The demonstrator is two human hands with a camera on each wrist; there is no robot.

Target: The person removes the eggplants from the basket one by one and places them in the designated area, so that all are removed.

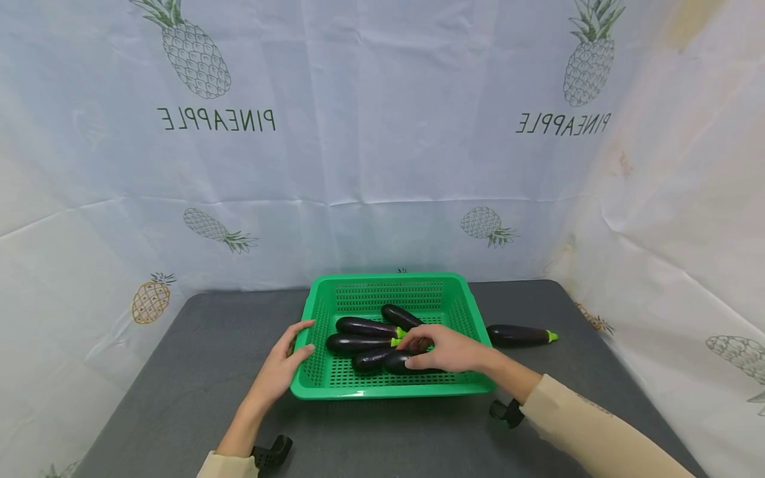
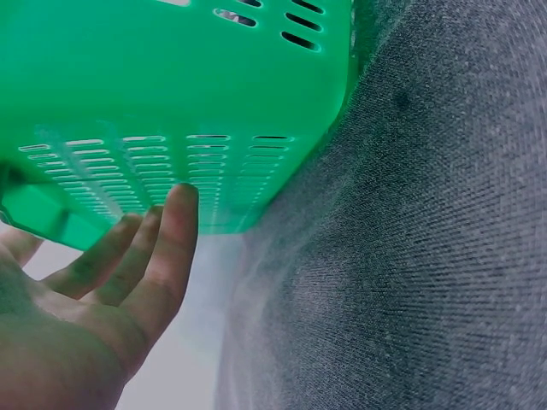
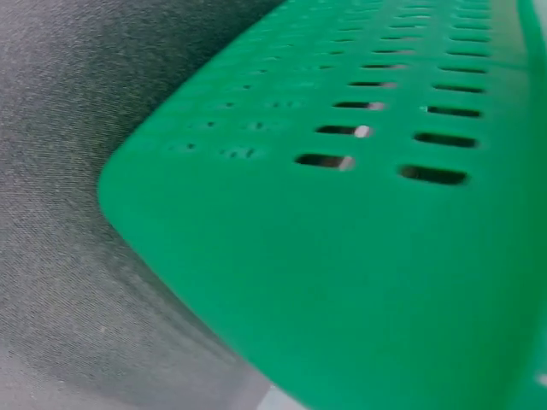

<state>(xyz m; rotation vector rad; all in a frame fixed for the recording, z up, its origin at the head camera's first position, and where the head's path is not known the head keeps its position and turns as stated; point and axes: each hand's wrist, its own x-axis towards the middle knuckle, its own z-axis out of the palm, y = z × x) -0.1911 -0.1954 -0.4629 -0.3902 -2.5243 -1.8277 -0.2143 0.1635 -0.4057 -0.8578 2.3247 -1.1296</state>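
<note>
A green plastic basket (image 1: 394, 393) with slotted walls stands on the table with several dark purple eggplants in it. My right hand (image 1: 445, 348) reaches in over the right front part and grips an eggplant (image 1: 397, 364), fingers on its far side and thumb on the near side. At the basket's left rim is my left hand (image 1: 281, 368), its thumb and index finger touching the rim. The left wrist view shows that hand's other fingers (image 2: 167, 256) loosely extended against the outer wall (image 2: 214, 94). Only the basket's outer wall (image 3: 256, 231) appears in the right wrist view; the right hand is outside it.
One more eggplant (image 1: 518, 335) with a green stem end lies on the dark grey table (image 1: 239, 332), right of the basket. A pale cloth (image 1: 388, 166) printed with pineapples hangs behind and at both sides. Each wrist carries a black camera mount (image 1: 271, 453).
</note>
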